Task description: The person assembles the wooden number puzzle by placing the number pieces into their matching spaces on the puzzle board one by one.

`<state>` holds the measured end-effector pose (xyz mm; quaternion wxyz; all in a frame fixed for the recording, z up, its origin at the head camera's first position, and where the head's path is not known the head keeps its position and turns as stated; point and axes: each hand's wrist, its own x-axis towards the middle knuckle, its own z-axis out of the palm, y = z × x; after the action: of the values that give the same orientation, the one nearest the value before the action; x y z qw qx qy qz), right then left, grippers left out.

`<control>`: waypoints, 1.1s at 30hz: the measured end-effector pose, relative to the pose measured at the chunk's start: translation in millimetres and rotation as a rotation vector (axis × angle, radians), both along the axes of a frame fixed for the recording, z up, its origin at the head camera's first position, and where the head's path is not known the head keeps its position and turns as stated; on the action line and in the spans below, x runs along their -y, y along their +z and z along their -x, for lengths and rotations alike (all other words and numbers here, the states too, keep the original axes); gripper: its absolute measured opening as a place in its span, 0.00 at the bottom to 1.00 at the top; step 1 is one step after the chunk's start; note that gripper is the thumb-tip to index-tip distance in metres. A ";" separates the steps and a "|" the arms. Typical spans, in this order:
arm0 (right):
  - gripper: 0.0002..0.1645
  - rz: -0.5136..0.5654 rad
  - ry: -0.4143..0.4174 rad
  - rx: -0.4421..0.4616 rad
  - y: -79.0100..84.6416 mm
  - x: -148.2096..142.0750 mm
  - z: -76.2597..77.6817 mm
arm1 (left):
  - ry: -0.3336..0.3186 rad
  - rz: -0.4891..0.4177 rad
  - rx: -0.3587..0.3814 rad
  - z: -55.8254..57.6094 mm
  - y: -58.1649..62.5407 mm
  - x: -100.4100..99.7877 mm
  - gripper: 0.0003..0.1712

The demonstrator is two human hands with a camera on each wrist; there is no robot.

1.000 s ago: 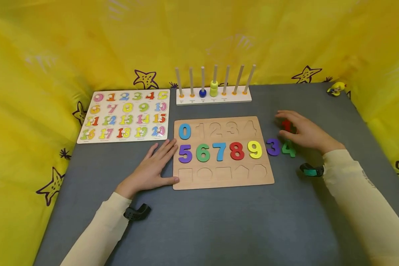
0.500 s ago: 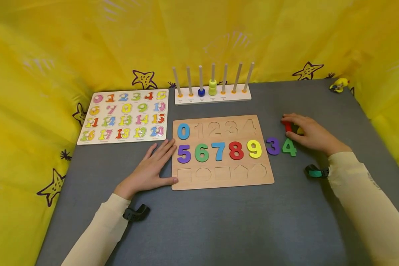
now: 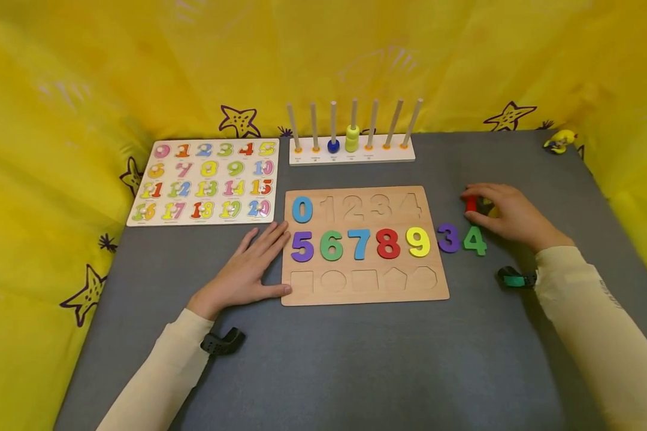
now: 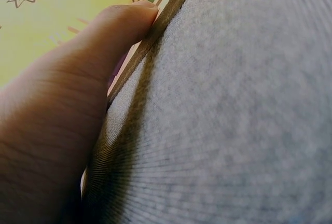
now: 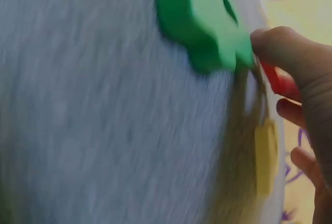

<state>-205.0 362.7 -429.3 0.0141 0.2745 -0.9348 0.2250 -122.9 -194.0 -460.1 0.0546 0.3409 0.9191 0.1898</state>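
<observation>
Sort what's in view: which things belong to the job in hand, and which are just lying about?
Likely in the job:
Left hand, touching the board
Right hand, holding the red piece
0, 5, 6, 7, 8, 9, on the board
3 and 4, right of it
Yellow piece, partly hidden

Likely just lying about:
Number puzzle
Peg stand
Yellow toy, far right corner

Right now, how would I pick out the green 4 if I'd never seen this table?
On the grey table, find the wooden number board in the middle. Just past its right edge lie a purple 3 and, further right, the green 4, close to the right hand. It's loose, unlike the board's green 6, and green, unlike the 3.
</observation>
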 end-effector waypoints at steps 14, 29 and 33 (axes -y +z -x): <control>0.28 -0.077 0.142 -0.041 27.1 124.7 7.2 | -0.029 -0.009 -0.037 2.3 -1.5 1.7 0.64; 0.25 -0.189 0.303 0.017 20.5 239.4 24.7 | -0.015 -0.005 -0.024 0.3 -4.6 2.5 0.64; 0.24 -0.192 0.305 -0.009 18.0 247.5 28.7 | -0.016 -0.001 -0.027 0.6 -3.1 3.3 0.64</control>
<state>-233.7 115.2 -411.3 -0.0422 0.4144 -0.8994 0.1328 -123.5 -197.3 -463.2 0.0435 0.3506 0.9170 0.1851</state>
